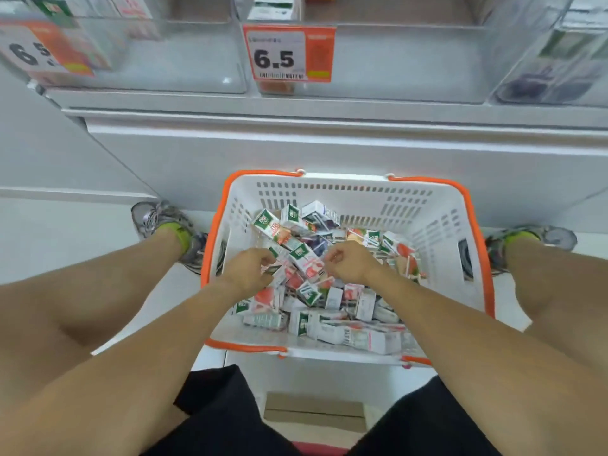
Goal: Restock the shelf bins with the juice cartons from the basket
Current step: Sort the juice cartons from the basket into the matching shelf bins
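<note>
Two hands reach into one basket [437, 225] on the floor. The left hand [248, 271] pinches a carton [272, 270]; the right hand [350, 263] is curled over the carton heap [329, 297], its grip unclear. Beyond, three clear bins [411, 67], two price tags [289, 52].

Bare forearms here, no sleeves in sight. Black shorts [424, 422] on the thighs, grey-and-silver laced trainers [158, 218] on both feet, and bright lime-green ankle socks [182, 236] peeking above them.
</note>
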Available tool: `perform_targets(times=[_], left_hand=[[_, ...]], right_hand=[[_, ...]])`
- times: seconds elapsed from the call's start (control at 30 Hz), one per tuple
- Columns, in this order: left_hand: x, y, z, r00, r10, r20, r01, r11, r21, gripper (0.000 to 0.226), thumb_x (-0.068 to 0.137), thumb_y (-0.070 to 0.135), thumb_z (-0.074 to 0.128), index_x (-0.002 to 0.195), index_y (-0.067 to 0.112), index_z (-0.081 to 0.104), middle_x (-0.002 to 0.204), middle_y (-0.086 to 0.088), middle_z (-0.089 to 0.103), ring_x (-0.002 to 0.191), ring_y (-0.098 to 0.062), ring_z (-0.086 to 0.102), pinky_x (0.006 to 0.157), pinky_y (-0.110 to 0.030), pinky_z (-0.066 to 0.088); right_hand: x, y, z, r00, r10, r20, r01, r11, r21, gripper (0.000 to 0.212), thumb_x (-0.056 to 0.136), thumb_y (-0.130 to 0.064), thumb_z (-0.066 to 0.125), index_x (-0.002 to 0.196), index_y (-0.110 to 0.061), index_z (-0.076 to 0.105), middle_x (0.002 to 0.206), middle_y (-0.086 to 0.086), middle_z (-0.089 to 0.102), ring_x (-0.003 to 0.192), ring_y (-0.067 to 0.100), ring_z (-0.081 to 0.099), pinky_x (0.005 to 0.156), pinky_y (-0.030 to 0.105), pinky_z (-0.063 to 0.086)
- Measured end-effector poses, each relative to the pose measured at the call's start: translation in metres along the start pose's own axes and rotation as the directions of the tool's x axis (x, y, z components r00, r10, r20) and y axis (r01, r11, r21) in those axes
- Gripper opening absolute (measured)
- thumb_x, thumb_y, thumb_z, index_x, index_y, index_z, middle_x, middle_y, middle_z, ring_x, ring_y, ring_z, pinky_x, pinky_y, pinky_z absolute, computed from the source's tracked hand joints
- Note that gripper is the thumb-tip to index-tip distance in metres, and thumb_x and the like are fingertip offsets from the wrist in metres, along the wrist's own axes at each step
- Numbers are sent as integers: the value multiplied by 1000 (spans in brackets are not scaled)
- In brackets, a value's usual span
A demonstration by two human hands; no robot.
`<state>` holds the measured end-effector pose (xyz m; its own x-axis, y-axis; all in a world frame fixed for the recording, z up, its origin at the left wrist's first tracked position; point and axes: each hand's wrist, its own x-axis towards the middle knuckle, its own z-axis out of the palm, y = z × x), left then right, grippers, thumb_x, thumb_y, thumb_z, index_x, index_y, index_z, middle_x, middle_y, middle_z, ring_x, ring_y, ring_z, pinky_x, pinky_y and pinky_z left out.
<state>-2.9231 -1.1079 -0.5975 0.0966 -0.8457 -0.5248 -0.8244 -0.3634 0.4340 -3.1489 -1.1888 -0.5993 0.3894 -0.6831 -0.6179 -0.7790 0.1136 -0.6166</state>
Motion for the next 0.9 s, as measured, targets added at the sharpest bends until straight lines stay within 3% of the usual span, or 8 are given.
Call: perform_targets(times=[0.13,0.27,0.37,0.47,0.57,0.67,0.8,0.9], left_hand=[[10,-11,9,999,-30,33,28,998,64,51,87,8,69,134,23,57,139,-2,57,123,-22,57,104,-34,46],[20,-17,14,996,-33,88,23,994,104,62,85,9,73,140,24,51,139,-1,56,122,-23,56,105,-37,46],[23,-19,13,994,-17,104,2,990,139,59,85,15,75,139,24,53,134,-2,57,118,-23,56,103,-36,46],[24,-18,13,995,16,97,-34,981,193,55,87,21,72,139,25,54,134,-1,56,118,-22,55,103,-35,45],[26,-16,10,994,18,109,-38,983,177,53,88,24,72,138,23,55,133,-2,56,117,-22,56,100,-33,45],[28,-16,7,990,-29,135,19,997,79,61,84,23,77,140,18,53,133,-5,58,117,-22,58,98,-31,47],[30,-16,6,977,-35,211,5,990,142,57,87,25,74,140,25,52,139,-5,48,124,-25,51,105,-36,43],[31,-14,5,969,-35,245,-13,982,190,56,86,25,74,136,27,49,136,-5,47,124,-26,48,105,-38,42]], right_hand=[[11,6,21,995,99,26,-101,992,75,27,94,-22,67,117,-10,58,114,11,66,92,29,71,87,47,57],[18,7,36,992,121,29,-122,992,15,53,97,-41,58,138,-9,45,128,11,61,106,28,64,93,37,50],[23,7,43,993,117,-14,-118,993,-32,39,97,-36,62,124,-7,57,110,9,67,88,22,62,75,29,47],[27,3,42,989,123,-79,-126,991,-36,18,90,-24,73,98,-9,67,81,-2,60,70,14,58,59,23,43],[32,2,40,981,178,-75,-178,984,3,17,86,-19,77,91,-8,66,93,6,67,84,23,65,74,34,55],[32,4,37,976,200,-83,-193,978,84,20,84,-14,79,83,-17,60,106,8,68,97,26,67,87,40,57],[27,8,39,981,162,-102,-155,985,80,30,83,-19,80,68,-24,54,92,-1,65,87,18,62,82,31,52],[29,9,45,980,171,-97,-159,980,120,33,86,-27,76,61,-21,56,85,3,70,84,19,67,86,33,54]])
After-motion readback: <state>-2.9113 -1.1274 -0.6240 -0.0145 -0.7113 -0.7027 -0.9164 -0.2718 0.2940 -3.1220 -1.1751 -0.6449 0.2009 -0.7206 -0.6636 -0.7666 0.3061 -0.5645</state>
